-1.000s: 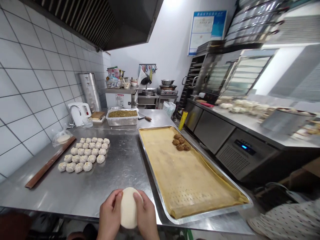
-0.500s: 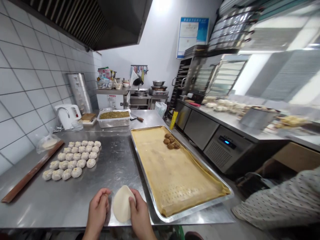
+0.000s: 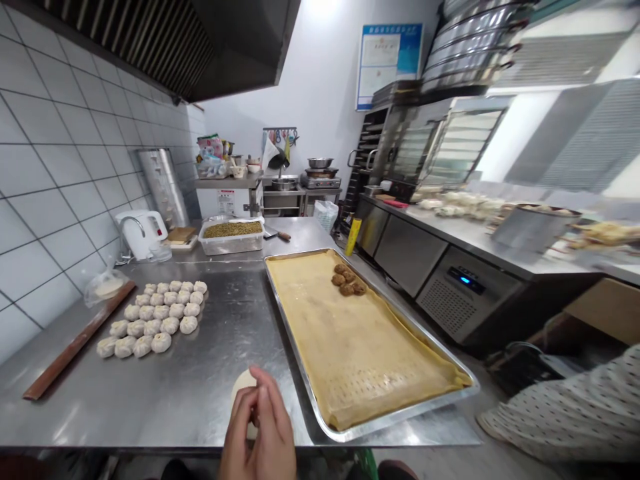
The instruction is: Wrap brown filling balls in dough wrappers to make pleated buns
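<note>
My left hand (image 3: pixel 239 427) and my right hand (image 3: pixel 275 423) are brought together above the near edge of the steel table, fingers curled in against each other. Between them they hold a round, pale dough wrapper (image 3: pixel 243 385); its far rim shows beyond my left fingers, and the rest is largely covered. Whether anything lies inside the wrapper is hidden. To the left, rows of small pleated white buns (image 3: pixel 153 321) sit on the table. On my right is a large metal tray (image 3: pixel 340 437) lined with yellowish cloth, bearing several brown filling balls (image 3: pixel 347 280) toward its far end.
A long wooden rolling pin (image 3: pixel 80 340) lies at the left by a plastic bag (image 3: pixel 106 287). Farther back stand a white kettle (image 3: pixel 143 233), a tub of chopped filling (image 3: pixel 233 239) and a knife (image 3: pixel 277 233). At the right edge is another person's dotted sleeve (image 3: pixel 575 413).
My left hand has moved right to meet my right hand at the dough wrapper, which is now mostly covered. The view has shifted slightly.
</note>
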Available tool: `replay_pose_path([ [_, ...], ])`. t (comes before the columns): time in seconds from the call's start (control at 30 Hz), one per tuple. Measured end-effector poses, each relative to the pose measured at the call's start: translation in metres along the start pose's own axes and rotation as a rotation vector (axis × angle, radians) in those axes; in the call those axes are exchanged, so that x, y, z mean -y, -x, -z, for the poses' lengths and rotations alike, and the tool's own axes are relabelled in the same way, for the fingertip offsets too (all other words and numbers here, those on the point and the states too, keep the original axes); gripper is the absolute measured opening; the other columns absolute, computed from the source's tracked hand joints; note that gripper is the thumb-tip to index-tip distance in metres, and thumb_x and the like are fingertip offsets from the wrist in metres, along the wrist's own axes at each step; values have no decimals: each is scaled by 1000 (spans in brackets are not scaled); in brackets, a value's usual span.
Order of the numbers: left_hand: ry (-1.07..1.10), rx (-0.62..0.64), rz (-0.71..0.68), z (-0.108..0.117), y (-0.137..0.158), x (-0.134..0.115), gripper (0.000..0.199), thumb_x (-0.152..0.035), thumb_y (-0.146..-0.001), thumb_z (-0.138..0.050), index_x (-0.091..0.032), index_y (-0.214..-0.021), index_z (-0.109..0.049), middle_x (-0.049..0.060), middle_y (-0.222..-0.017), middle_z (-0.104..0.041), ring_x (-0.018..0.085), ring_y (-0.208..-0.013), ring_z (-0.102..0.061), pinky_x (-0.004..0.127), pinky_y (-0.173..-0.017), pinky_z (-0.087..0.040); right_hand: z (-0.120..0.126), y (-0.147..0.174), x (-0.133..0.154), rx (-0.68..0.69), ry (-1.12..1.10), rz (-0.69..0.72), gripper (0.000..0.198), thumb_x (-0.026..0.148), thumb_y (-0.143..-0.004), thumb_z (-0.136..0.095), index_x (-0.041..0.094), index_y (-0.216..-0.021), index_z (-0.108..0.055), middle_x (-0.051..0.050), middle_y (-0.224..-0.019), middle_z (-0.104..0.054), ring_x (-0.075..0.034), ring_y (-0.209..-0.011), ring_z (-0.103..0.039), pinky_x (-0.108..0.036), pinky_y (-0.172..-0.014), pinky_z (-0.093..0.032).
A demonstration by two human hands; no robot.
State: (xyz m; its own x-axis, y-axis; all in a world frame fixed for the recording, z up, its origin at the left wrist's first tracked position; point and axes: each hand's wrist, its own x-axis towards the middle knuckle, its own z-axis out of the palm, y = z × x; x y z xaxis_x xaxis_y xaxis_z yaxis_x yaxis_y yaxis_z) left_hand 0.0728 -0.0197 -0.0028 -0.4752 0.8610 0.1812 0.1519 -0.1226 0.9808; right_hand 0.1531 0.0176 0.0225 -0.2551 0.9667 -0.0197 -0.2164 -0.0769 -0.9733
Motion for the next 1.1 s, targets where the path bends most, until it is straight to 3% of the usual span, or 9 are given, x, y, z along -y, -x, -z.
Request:
replay_pose_path([
  [0.1, -115, 113, -71, -12, 21, 7, 50, -34, -93, -54, -25, -142, -56, 12, -147, -53, 25, -126, -59, 35, -103, -51, 0, -4, 10, 34, -84, -137, 57, 68, -95, -52, 28, -131, -70, -6, -122, -77, -25, -101, -74, -32, -81, -61],
  [0.27, -260, 289, -66, -2, 31, 19, 54, -33, -96, -49, -23, -149, -50, 13, -156, -48, 27, -146, -45, 42, -120, -41, 20, -37, 3, -132, 116, 74, 54, 61, -100, -46, 22, -129, -69, -10, -138, -68, -28, -131, -61, -38, -109, -49],
  [0.4, -589, 139, -85, 27, -4, 24, 52, -43, -98, -49, -23, -145, -55, 13, -153, -50, 29, -144, -45, 50, -122, -37, 28, -60, -6, -6, 676, 186, 41, 41, -101, -46, 19, -125, -70, -15, -128, -70, -29, -124, -63, -40, -110, -46],
  [0.57, -907, 75, -4, 41, -40, 40, 49, -42, -91, -57, -19, -134, -65, 15, -137, -58, 34, -126, -55, 52, -111, -43, 19, -70, -13, 69, 913, 133, 39, 16, -72, -73, 12, -111, -77, -23, -111, -73, -41, -111, -66, -52, -101, -46],
  [0.7, -796, 100, -19, 41, -46, 43, 52, -41, -88, -62, -23, -136, -62, 12, -137, -59, 30, -128, -55, 44, -110, -42, 19, -83, -14, 178, 938, 61, 19, 11, -61, -80, 15, -79, -79, -15, -80, -77, -36, -88, -73, -42, -84, -51],
  [0.8, -655, 159, -8, 51, -50, 38, 34, -45, -90, -60, -24, -114, -72, 9, -117, -70, 28, -113, -63, 41, -101, -48, 24, -83, -9, 254, 844, 73, 4, 21, -72, -77, 18, -70, -75, -8, -75, -77, -27, -79, -73, -33, -75, -51],
  [0.87, -607, 121, 20, 59, -49, 36, 34, -49, -95, -51, -25, -101, -74, 8, -105, -73, 27, -102, -66, 40, -94, -50, 27, -75, -10, 264, 769, 91, 19, 33, -89, -65, 19, -81, -76, -6, -82, -79, -24, -80, -73, -29, -73, -52],
  [1.0, -436, -228, 89, 56, -34, 40, 44, -59, -92, -50, -25, -108, -74, 10, -113, -75, 29, -105, -69, 42, -95, -53, 35, -46, -39, 184, 516, 91, 44, 51, -102, -44, 20, -113, -74, -11, -102, -81, -25, -90, -77, -30, -77, -59],
  [1.1, -93, -161, 284, 35, -23, 39, 56, -68, -84, -61, -20, -112, -72, 10, -96, -77, 26, -82, -73, 36, -75, -59, 39, -27, -71, 73, 332, 151, 43, 49, -97, -54, 22, -124, -73, -13, -123, -77, -29, -111, -75, -36, -94, -61],
])
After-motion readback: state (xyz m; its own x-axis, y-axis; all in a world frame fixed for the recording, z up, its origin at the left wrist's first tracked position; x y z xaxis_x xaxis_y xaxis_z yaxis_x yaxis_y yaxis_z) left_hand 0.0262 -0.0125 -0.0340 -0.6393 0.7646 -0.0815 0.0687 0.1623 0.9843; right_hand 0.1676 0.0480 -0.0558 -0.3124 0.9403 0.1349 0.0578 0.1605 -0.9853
